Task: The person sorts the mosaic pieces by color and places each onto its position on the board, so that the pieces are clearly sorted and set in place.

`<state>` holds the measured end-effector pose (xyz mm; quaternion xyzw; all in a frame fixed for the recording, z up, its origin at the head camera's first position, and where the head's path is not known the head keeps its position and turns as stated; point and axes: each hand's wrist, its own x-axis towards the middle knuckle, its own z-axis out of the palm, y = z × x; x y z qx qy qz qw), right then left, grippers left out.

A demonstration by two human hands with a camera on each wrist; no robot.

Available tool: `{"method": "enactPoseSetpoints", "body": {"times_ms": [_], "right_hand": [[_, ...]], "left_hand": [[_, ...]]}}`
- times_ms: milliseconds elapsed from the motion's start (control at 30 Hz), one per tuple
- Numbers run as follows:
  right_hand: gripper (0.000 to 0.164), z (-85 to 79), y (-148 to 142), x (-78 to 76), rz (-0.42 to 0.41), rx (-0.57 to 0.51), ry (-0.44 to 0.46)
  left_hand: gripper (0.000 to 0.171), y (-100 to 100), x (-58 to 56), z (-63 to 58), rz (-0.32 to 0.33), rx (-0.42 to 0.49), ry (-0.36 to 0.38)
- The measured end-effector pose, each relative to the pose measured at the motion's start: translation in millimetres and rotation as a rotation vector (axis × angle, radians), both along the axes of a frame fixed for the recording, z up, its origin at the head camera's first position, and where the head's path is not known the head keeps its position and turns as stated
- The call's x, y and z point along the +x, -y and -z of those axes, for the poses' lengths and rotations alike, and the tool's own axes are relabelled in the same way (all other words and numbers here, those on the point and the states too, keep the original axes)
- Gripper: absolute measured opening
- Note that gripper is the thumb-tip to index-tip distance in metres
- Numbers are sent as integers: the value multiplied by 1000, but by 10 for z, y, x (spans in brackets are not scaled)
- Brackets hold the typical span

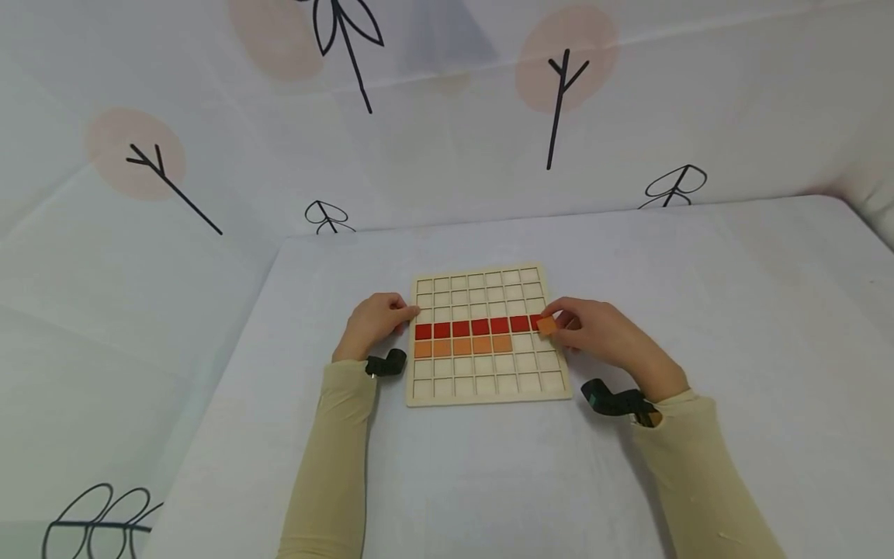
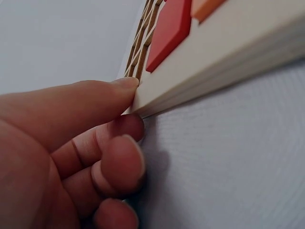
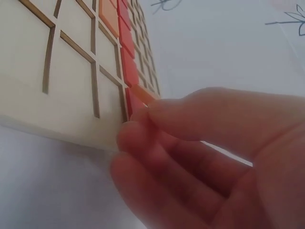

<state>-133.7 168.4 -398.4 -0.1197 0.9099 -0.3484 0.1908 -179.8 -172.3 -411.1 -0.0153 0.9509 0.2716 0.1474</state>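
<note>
A pale wooden grid board point(image 1: 464, 365) lies on the white surface. One of its rows is filled with red square tiles point(image 1: 479, 328), and the row just nearer holds several orange tiles point(image 1: 462, 346) from the left side on. My left hand point(image 1: 373, 322) grips the board's left edge, thumb on the rim and curled fingers against its side. Between thumb and fingertips, my right hand point(image 1: 606, 334) pinches a loose orange tile point(image 3: 144, 94). In the head view that tile is over the right end of the red row, partly covering its last tile.
White cloth point(image 1: 475, 481) covers the table around the board. Behind it rises a pale fabric backdrop point(image 1: 447, 171) with plant drawings. Dark wrist-worn devices point(image 1: 615, 399) sit on both forearms, close to the board's sides.
</note>
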Motion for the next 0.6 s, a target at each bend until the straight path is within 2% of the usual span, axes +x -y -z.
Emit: {"method": "enactPoseSetpoints", "body": {"times_ms": [367, 600], "right_hand": [[32, 45, 88, 5, -41, -37, -47], [31, 87, 140, -1, -68, -23, -83]], "left_hand": [[34, -6, -2, -6, -5, -4, 12], [33, -2, -6, -3, -5, -11, 12]]}}
